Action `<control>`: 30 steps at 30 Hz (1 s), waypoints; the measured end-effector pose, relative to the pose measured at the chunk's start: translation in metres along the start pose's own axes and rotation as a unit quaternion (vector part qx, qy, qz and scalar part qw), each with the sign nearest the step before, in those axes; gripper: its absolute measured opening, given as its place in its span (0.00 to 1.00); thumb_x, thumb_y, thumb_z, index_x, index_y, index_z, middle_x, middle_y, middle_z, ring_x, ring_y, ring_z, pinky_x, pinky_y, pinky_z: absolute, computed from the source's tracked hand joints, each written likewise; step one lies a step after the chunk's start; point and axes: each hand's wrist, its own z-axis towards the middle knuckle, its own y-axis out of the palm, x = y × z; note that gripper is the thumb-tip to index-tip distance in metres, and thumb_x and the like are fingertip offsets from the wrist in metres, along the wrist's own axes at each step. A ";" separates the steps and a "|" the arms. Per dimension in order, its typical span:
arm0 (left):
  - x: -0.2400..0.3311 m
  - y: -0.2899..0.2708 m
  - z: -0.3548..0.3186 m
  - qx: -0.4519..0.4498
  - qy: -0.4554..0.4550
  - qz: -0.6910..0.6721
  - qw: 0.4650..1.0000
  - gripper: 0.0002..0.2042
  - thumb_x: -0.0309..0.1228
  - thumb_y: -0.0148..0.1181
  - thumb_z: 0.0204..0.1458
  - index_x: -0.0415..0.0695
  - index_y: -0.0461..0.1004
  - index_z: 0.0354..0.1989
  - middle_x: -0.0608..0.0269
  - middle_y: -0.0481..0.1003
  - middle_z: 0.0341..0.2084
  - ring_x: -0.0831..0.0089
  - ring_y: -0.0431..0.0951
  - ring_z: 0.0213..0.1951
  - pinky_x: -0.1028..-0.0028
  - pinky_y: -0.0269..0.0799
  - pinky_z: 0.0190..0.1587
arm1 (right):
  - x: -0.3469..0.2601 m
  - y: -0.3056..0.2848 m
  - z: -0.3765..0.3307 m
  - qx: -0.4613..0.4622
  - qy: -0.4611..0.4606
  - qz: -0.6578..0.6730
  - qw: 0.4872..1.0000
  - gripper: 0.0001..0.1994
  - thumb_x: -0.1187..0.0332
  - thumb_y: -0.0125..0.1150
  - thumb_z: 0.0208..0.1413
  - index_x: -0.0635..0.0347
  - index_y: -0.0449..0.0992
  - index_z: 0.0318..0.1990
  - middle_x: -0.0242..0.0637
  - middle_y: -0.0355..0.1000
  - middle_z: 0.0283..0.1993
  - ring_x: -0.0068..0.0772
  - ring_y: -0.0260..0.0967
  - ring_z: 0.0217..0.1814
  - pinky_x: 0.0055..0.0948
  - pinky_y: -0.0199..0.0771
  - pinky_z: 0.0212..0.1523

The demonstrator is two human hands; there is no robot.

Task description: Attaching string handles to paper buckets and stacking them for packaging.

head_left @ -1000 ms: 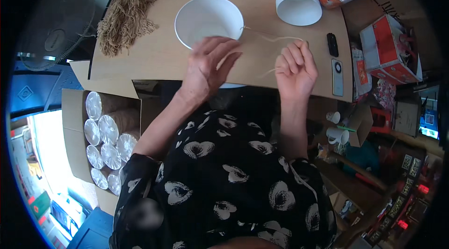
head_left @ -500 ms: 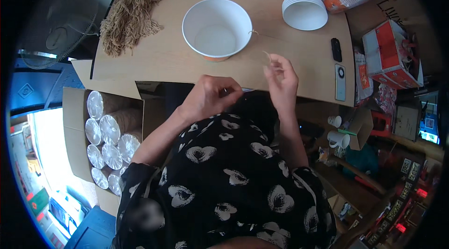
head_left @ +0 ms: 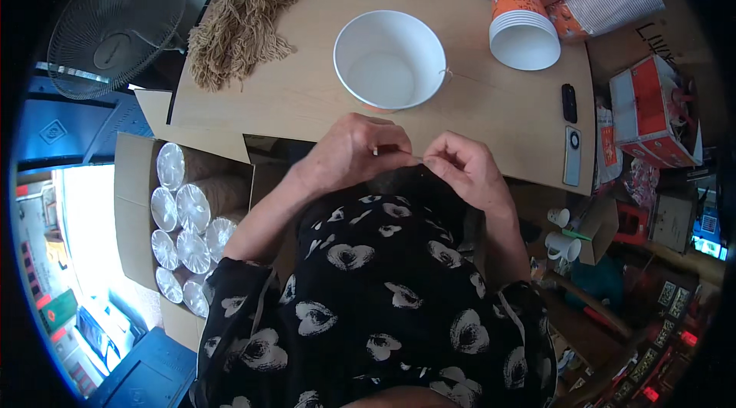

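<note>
String (head_left: pixel 418 157) pinched between both hands' fingers (head_left: pixel 383 149)

From my feed I see a black short-sleeved top (head_left: pixel 383 308) printed all over with pale, cream-white heart-like flower shapes, each with a dark centre, scattered unevenly across the chest and both sleeves. The sleeves end loosely above the elbows, with the fabric gathered in soft folds, and the forearms below them are bare. I make out no watch, ring or glove on the left hand (head_left: pixel 354 151) or the right hand (head_left: pixel 466 169), and no cuffs or bands at the wrists.
</note>
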 end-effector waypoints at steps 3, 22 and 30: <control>-0.011 -0.036 -0.004 0.048 -0.033 0.032 0.998 0.04 0.28 0.68 0.52 0.43 0.80 0.33 0.60 0.79 0.26 0.69 0.81 0.29 0.70 0.75 0.31 | -0.013 -0.022 0.000 0.045 0.006 -0.075 0.996 0.03 0.74 0.59 0.63 0.64 0.76 0.38 0.24 0.69 0.29 0.12 0.63 0.31 0.18 0.65 0.31; -0.036 -0.078 0.018 0.033 -0.079 0.107 0.991 0.09 0.27 0.64 0.54 0.41 0.78 0.42 0.57 0.82 0.35 0.61 0.83 0.37 0.67 0.80 0.43 | -0.067 0.031 0.074 0.287 -0.414 -0.183 0.844 0.05 0.80 0.67 0.54 0.64 0.77 0.37 0.36 0.75 0.31 0.26 0.73 0.27 0.24 0.74 0.27; -0.047 -0.072 0.022 0.125 -0.055 0.052 0.989 0.09 0.24 0.65 0.53 0.37 0.80 0.42 0.55 0.82 0.28 0.70 0.83 0.29 0.72 0.78 0.35 | -0.024 0.046 0.081 0.325 -0.377 -0.272 0.824 0.05 0.79 0.69 0.53 0.64 0.77 0.34 0.35 0.74 0.29 0.24 0.72 0.26 0.22 0.72 0.24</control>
